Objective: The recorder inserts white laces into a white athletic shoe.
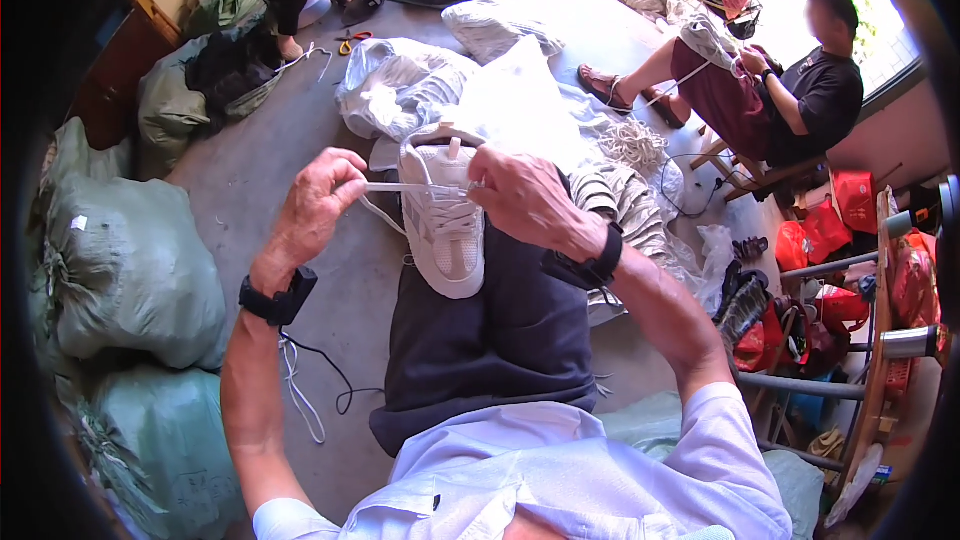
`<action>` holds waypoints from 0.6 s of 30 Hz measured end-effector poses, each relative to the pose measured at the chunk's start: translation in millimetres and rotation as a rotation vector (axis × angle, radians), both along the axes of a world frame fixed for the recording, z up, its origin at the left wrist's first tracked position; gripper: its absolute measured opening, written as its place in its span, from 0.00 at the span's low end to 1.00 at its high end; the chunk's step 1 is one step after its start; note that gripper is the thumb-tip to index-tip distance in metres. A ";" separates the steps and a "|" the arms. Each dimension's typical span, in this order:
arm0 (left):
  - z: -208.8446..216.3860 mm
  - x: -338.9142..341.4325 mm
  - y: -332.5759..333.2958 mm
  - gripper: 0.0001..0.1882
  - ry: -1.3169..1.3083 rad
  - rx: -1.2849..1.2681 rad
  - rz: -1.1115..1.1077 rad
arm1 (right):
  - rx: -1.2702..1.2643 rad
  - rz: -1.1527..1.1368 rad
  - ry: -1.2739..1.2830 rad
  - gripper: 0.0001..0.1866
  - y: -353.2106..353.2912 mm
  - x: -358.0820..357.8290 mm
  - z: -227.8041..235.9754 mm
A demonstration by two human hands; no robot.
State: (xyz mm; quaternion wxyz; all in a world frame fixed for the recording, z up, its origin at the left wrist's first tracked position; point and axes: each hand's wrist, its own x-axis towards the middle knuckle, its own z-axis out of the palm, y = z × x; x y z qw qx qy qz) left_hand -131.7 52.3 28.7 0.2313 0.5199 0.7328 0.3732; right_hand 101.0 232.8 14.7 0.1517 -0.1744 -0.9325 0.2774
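Note:
A white sneaker [437, 252] rests on my dark-trousered lap, its toe pointing toward me. Laces criss-cross its lower front, below the raised tongue. My left hand [312, 198], left of the shoe, is closed in a pinch on a white shoelace [392, 186]. That lace runs taut across the shoe to my right hand [535, 202], whose thumb and fingers are closed on it at the right eyelet edge. The right fingertips partly hide that edge. A looser stretch of lace sags below the left hand beside the shoe.
White plastic bags [400, 85] and a pile of pale shoe parts [625, 195] lie just ahead. Big green sacks [135, 275] line the left. A metal-and-wood rack [870, 340] stands right. Orange-handled scissors [353, 42] lie on the floor. Another person [810, 90] sits at right; others sit farther back.

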 end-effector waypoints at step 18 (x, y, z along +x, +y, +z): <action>-0.7 69.4 51.1 0.05 0.646 0.090 -0.149 | 0.091 0.080 0.177 0.03 6.3 31.0 9.6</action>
